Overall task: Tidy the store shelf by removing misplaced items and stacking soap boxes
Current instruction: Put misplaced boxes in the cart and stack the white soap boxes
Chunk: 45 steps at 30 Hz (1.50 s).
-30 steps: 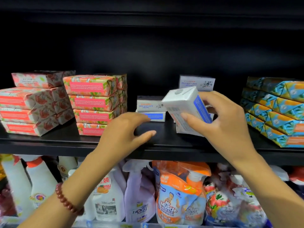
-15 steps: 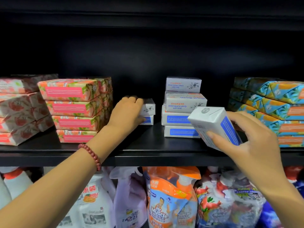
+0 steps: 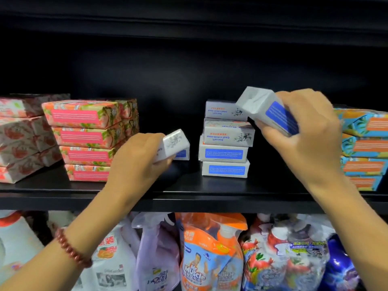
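Note:
A stack of several white soap boxes with blue labels point(image 3: 225, 141) stands mid-shelf on the black shelf point(image 3: 189, 185). My right hand point(image 3: 302, 131) grips a white and blue soap box point(image 3: 264, 108), tilted, at the level of the stack's top box and just right of it. My left hand point(image 3: 136, 158) holds another white soap box point(image 3: 174, 143), lifted and tilted, left of the stack. Behind it one more white box point(image 3: 183, 154) lies on the shelf, mostly hidden.
Pink floral soap packs point(image 3: 84, 137) are stacked at the left, with paler ones point(image 3: 19, 139) further left. Blue and orange packs point(image 3: 365, 148) are piled at the right. Below the shelf stand spray bottles and refill pouches point(image 3: 207, 255).
My right hand has raised its box from low on the right up to the top of the white stack. My left hand has taken hold of a white box and lifted it.

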Available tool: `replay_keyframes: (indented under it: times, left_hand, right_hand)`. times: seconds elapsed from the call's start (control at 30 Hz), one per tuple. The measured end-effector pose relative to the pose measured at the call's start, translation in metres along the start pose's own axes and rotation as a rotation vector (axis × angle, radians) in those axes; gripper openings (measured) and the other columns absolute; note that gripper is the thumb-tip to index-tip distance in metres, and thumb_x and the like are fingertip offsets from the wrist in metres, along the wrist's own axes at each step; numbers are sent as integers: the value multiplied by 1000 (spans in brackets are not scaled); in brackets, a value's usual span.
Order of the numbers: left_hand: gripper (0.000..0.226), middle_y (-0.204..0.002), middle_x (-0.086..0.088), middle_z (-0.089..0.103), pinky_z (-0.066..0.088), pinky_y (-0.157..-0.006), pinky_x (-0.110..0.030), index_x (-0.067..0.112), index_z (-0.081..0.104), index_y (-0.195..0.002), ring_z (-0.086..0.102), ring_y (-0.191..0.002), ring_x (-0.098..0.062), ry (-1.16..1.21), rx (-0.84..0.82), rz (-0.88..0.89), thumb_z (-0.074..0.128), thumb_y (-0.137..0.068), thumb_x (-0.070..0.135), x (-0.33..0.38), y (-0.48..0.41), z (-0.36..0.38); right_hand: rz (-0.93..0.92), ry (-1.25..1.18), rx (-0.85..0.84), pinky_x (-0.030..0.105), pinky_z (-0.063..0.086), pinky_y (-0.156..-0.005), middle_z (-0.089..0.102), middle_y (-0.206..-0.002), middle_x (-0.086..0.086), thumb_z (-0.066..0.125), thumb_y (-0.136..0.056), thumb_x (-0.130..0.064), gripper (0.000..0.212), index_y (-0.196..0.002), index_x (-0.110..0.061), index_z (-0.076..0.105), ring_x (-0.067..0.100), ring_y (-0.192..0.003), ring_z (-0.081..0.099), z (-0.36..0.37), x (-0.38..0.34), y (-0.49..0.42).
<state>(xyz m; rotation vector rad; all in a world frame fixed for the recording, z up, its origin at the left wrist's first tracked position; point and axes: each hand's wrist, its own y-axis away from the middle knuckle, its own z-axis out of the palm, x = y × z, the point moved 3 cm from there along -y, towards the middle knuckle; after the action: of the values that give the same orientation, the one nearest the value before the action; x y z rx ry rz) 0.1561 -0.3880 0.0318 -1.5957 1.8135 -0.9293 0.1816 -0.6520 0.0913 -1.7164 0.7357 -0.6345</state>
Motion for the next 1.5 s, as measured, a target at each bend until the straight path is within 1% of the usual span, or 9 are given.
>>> replay_keyframes:
  times: [0.23,0.33,0.43,0.6,0.8,1.03,1.2,1.33,1.5]
  left_hand:
    - [38,-89,-6,65,28,-63,-21,8,66,-106,46,-83,-16,109,95,52,59,-79,34,13,23,-3]
    - [39,-90,-9,66,35,-66,-25,6,67,-101,50,-84,-21,93,119,87,56,-79,36,13,29,0]
    - [38,-92,-10,66,39,-67,-28,4,66,-100,54,-84,-25,102,132,111,58,-80,35,12,32,3]
    - [35,-92,-11,65,39,-66,-29,5,64,-101,53,-84,-25,109,164,172,58,-81,34,18,32,3]
    - [34,-96,-11,67,44,-70,-32,7,56,-108,56,-88,-27,122,203,310,58,-84,31,34,35,4]
    - [34,-102,-10,68,53,-68,-38,8,52,-111,53,-96,-23,109,182,451,54,-85,31,62,29,16]
    - [37,-98,-7,68,53,-65,-35,11,50,-108,53,-94,-21,124,121,458,55,-82,37,81,20,27]
    - [50,-95,-6,69,50,-64,-34,9,62,-103,60,-87,-24,133,37,434,79,-68,40,92,15,32]
    - [45,-100,-6,70,57,-57,-34,6,70,-100,67,-89,-26,176,-51,426,52,-80,42,102,14,36]
  right_hand:
    - [-239,192,-156,36,43,-59,61,-88,10,68,-71,-17,28,-96,-6,62,30,-78,56,50,-15,-23]
    - [-231,154,-183,35,46,-61,64,-90,10,74,-71,-23,32,-95,-4,63,29,-79,59,59,-13,-22]
    - [-234,105,-195,36,50,-65,65,-93,9,65,-76,-40,44,-99,-3,64,28,-84,61,60,-14,-19]
    - [-236,142,-226,37,49,-68,65,-97,12,54,-85,-43,46,-102,-1,62,29,-87,60,65,-17,-18]
    - [-195,132,-302,33,43,-65,63,-96,11,68,-83,-32,36,-103,-3,61,28,-85,58,69,-17,-23]
    - [-76,2,-140,24,39,-90,62,-113,9,52,-91,-25,32,-114,-4,61,22,-107,55,28,0,12]
    - [138,-41,-418,24,43,-82,63,-107,-1,44,-88,-49,46,-108,-13,64,15,-103,54,16,27,72]
    - [287,-84,-606,20,39,-84,60,-114,-13,33,-78,-70,65,-112,-25,65,4,-110,50,12,33,107]
    - [274,-24,-657,18,34,-89,57,-126,-14,27,-77,-74,72,-122,-28,61,3,-119,48,9,30,118]
